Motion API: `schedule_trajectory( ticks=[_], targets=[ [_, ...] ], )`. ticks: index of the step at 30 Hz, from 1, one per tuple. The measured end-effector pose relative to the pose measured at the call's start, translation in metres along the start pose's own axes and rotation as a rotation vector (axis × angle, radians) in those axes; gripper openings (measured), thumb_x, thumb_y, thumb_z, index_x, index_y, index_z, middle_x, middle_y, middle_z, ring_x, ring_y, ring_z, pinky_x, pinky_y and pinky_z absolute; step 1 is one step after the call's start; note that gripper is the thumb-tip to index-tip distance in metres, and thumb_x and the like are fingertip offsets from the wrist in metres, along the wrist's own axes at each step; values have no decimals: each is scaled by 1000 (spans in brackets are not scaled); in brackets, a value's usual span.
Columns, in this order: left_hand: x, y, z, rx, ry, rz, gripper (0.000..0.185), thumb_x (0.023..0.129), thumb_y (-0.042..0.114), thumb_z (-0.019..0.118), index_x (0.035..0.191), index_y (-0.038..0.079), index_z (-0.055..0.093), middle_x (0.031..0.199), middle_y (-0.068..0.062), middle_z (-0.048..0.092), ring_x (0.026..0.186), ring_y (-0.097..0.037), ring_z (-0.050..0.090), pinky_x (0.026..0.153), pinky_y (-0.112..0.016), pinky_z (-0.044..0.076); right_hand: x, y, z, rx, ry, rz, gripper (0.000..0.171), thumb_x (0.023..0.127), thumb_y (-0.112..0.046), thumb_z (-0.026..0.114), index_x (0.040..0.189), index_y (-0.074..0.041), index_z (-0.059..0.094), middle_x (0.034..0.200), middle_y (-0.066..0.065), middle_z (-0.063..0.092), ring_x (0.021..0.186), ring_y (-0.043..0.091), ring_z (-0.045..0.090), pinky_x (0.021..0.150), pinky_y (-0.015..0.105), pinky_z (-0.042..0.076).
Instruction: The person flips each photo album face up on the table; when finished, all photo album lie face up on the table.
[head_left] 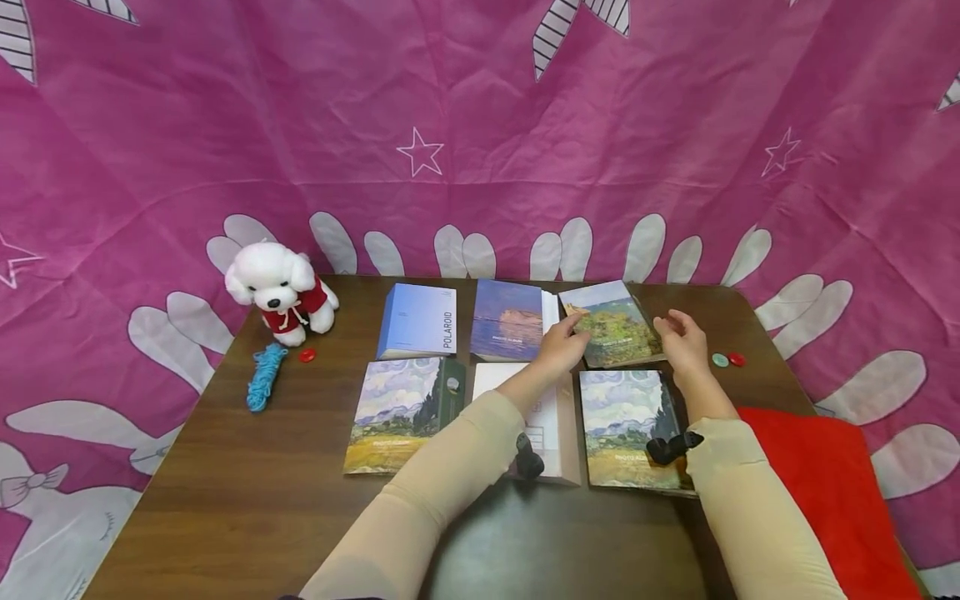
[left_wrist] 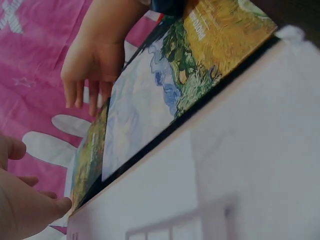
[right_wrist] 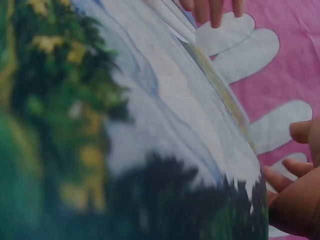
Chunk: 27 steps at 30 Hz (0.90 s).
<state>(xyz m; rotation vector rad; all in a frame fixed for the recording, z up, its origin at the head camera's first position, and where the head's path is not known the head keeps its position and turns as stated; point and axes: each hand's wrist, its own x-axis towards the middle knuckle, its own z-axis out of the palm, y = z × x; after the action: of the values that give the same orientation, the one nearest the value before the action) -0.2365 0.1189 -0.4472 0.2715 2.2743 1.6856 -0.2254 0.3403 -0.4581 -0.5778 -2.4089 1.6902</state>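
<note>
A photo album with a leafy green landscape cover [head_left: 613,330] lies slightly turned at the back right of the table. My left hand [head_left: 562,345] is at its left side, fingers reaching over the edge, while my right hand [head_left: 686,346] is beside its right edge with fingers spread and relaxed. Both hands have loose fingers, and neither grips anything. In the left wrist view, the thumb and fingers of the left hand [left_wrist: 30,205] are apart. Directly in front lies a wheat-field photo album [head_left: 621,417], under the right wrist. A pale album [head_left: 551,442] sits partly hidden beneath the left forearm.
Left of the landscape album are a purple sea-cliff album [head_left: 504,321] and a blue Polaroid album [head_left: 422,321]. Another wheat-field album [head_left: 393,408] lies front left. A plush dog [head_left: 277,287], blue cord [head_left: 264,379], red disc [head_left: 307,355], green disc [head_left: 720,360] and red cloth [head_left: 817,483] surround them.
</note>
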Motion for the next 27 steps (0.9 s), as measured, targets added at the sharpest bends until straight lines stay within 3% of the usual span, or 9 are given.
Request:
schedule_trajectory(
  ticks=[4,10,15,18,21,22,23,24,27],
  targets=[
    [5,-2,4,10,-48,-27,57,106,33,48,157,10,38,157,-11,43,143,-31,41,114,-47,38,2,7,-8,-37,-95,35,68,107,-36,47,160,-2,21,156,26,32,142,41,32,117,55,29],
    [8,-6,8,-15,-103,-69,64,106,38,47,159,5,31,160,-13,36,148,-31,33,118,-47,33,1,9,-14,0,-188,61,69,107,-37,47,158,3,22,158,28,28,143,43,32,118,53,31],
    [7,-5,10,60,-121,-83,69,105,41,46,161,6,25,167,-15,19,152,-32,22,121,-47,25,-1,5,-16,-12,-336,89,79,106,-47,46,160,2,16,165,26,10,151,44,12,121,57,17],
    [6,-4,14,121,-143,-108,73,105,45,46,162,9,20,169,-15,3,154,-33,14,122,-49,22,-1,2,-15,49,-417,101,85,105,-50,46,160,3,9,167,23,-1,153,42,1,123,55,9],
    [4,-3,19,127,-153,-118,76,103,47,47,163,10,18,169,-15,-4,154,-33,12,121,-51,23,-2,3,-15,167,-431,140,84,106,-46,45,160,4,5,168,20,-5,153,40,-1,124,51,7],
    [4,-3,20,112,-158,-121,77,103,48,47,163,11,18,169,-14,-5,154,-33,12,121,-52,23,-2,4,-15,211,-421,160,79,107,-44,45,160,3,11,168,19,4,154,37,3,124,48,11],
    [5,-3,21,107,-161,-116,78,102,49,48,163,11,18,169,-14,-5,154,-34,11,121,-52,24,-1,5,-14,256,-400,177,71,107,-42,46,157,3,22,162,23,22,152,35,19,124,44,17],
    [6,-4,22,92,-161,-115,79,101,50,48,163,10,19,169,-14,-6,154,-33,10,121,-53,24,0,5,-15,294,-391,187,70,107,-39,46,157,3,22,162,20,25,151,32,20,123,41,19],
    [10,-4,22,51,-174,-110,85,98,53,50,162,8,18,169,-13,-8,155,-33,7,121,-54,22,1,4,-14,353,-328,193,57,108,-32,47,151,2,32,131,4,52,133,16,42,107,26,38]
  ],
)
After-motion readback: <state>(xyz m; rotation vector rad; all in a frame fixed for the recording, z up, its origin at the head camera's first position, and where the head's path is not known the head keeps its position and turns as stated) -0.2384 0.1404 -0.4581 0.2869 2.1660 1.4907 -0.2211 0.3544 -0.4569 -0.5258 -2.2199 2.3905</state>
